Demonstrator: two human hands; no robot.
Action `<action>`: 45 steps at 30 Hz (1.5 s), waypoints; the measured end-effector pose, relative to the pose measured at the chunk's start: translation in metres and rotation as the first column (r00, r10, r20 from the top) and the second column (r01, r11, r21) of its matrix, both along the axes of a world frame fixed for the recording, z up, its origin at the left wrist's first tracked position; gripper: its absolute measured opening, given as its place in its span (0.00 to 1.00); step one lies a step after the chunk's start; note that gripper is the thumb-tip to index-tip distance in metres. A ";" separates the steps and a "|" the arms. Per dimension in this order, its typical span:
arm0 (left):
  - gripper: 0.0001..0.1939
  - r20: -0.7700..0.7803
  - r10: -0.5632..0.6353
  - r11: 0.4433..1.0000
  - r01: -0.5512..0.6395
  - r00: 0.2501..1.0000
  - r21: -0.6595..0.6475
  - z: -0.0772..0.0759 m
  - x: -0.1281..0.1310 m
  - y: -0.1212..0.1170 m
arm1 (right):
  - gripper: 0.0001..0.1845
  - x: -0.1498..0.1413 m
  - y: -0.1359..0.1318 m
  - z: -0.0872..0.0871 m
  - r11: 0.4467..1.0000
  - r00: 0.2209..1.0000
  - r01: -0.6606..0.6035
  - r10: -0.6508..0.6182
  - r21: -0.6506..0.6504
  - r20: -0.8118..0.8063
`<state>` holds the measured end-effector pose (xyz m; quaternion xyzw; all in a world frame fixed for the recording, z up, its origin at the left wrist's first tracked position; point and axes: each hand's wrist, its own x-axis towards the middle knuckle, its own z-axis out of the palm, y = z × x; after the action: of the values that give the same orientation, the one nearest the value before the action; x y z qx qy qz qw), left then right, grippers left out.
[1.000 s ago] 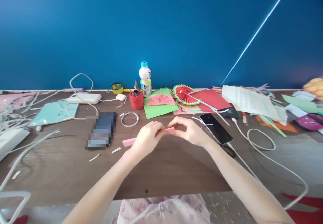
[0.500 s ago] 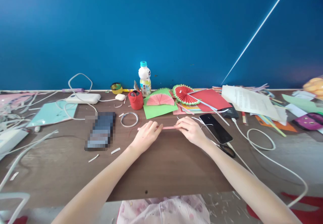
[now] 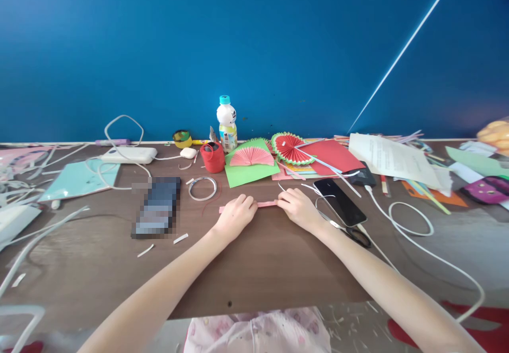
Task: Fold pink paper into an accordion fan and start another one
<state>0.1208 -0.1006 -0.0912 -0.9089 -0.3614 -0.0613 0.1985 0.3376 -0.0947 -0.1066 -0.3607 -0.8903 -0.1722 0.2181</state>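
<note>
A narrow pink folded paper strip (image 3: 265, 204) lies flat on the brown table (image 3: 254, 268), running left to right. My left hand (image 3: 236, 215) presses down on its left part with curled fingers. My right hand (image 3: 296, 208) presses its right end with fingers bent together. Only the middle and the left tip of the strip show between and beside the hands.
A black phone (image 3: 339, 201) and scissors (image 3: 353, 232) lie just right of my right hand. A blurred phone (image 3: 156, 205) and a wire ring (image 3: 202, 187) lie to the left. Behind are a green sheet with a pink fan (image 3: 251, 158), a red thread spool (image 3: 212, 157), a bottle (image 3: 227, 124), cables and papers.
The strip was held above the table a second ago; both hands have lowered it and moved it away from me, and it now lies flat under my fingers.
</note>
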 end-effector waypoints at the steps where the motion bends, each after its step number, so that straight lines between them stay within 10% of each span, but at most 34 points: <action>1: 0.14 -0.004 0.014 1.000 -0.014 1.000 -0.015 0.000 -0.001 -0.004 | 0.14 0.000 0.000 0.000 1.000 1.000 -0.002 0.002 0.007 0.012; 12: 0.22 0.207 0.144 0.974 -0.102 0.968 -0.200 -0.005 0.007 -0.039 | 0.10 -0.012 -0.025 0.016 0.976 0.980 0.159 -0.137 -0.147 0.145; 26: 0.24 0.242 0.243 0.936 -0.161 0.939 -0.314 -0.010 0.005 -0.044 | 0.22 -0.035 -0.043 -0.004 0.910 0.974 0.067 -0.149 -0.408 -0.173; 45: 0.25 0.290 0.359 0.857 -0.191 0.887 -0.478 -0.010 0.002 -0.046 | 0.18 -0.033 -0.047 -0.012 0.961 0.963 0.254 -0.261 -0.107 -0.064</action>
<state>0.1231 -0.1464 -0.1009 -0.8395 -0.5249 -0.1190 -0.0752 0.3049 -0.1412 -0.1185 -0.4902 -0.8339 -0.1413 0.2105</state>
